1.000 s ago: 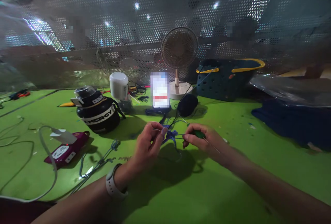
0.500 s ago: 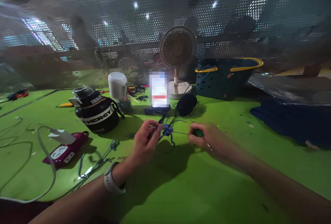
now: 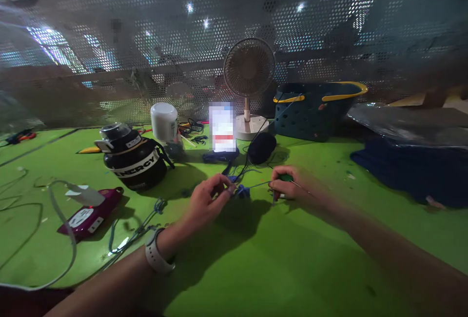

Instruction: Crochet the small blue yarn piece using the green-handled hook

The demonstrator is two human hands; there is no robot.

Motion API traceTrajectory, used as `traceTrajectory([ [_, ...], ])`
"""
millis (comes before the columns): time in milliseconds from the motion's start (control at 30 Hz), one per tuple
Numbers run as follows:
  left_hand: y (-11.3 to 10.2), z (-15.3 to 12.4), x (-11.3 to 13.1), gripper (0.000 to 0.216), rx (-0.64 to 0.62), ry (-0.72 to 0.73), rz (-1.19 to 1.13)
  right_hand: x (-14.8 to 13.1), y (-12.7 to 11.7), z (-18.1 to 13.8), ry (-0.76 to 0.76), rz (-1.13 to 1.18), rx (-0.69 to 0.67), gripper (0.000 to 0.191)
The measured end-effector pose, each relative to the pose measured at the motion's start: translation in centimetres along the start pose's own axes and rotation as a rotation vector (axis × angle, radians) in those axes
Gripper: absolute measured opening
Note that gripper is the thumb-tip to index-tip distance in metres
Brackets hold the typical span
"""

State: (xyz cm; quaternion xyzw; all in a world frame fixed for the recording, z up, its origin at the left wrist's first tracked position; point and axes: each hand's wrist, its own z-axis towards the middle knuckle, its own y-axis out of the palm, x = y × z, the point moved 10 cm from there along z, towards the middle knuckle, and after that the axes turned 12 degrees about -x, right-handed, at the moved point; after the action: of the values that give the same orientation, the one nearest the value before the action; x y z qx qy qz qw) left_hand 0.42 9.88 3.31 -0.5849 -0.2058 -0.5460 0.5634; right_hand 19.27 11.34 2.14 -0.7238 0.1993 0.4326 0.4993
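Above the green table, my left hand [image 3: 210,197] is closed, its thumb and fingertips pinching a small blue crocheted piece [image 3: 243,190]. A blue yarn strand [image 3: 259,185] runs from that piece to my right hand [image 3: 288,183], where thumb and forefinger grip it and a short end hangs below. Tucked in the same right hand is a crochet hook [image 3: 286,178] with a green handle, its thin metal shaft pointing back toward my wrist. Part of the piece is hidden behind my left fingers. Just beyond lies a dark yarn ball [image 3: 262,148].
A lit phone [image 3: 223,129] stands upright ahead, near a fan [image 3: 249,68] and a dark basket [image 3: 310,117] with yellow handles. To the left are a black bottle [image 3: 137,163], a white jar [image 3: 164,121] and a purple power strip [image 3: 91,212] with cable. Dark cloth [image 3: 409,173] lies right.
The blue piece has turned and dropped slightly beside my left fingertips. My right hand has shifted its grip on the strand, and a yarn end now hangs below its fingers.
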Motion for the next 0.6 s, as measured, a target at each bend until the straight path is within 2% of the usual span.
traceTrajectory([
  [133, 0.3, 0.0, 2.0, 0.006, -0.079, 0.156, 0.107, 0.8, 0.1, 0.3, -0.005, 0.053, 0.018, 0.017],
  [200, 0.4, 0.1, 1.7, 0.010, -0.110, 0.151, 0.036, 1.3, 0.2, 0.5, -0.004, 0.078, 0.020, 0.017],
  [333, -0.5, 0.1, -0.5, 0.021, -0.055, 0.030, -0.190, 2.3, 0.3, 0.9, -0.018, 0.137, 0.014, 0.017],
  [533, -1.2, -0.7, 0.7, 0.022, -0.018, 0.156, -0.173, 3.0, 1.3, 1.3, -0.021, 0.196, -0.029, 0.016],
  [600, -0.9, -0.9, 1.1, 0.023, -0.042, 0.185, -0.198, 2.8, 1.8, 1.2, -0.021, 0.199, -0.052, 0.016],
])
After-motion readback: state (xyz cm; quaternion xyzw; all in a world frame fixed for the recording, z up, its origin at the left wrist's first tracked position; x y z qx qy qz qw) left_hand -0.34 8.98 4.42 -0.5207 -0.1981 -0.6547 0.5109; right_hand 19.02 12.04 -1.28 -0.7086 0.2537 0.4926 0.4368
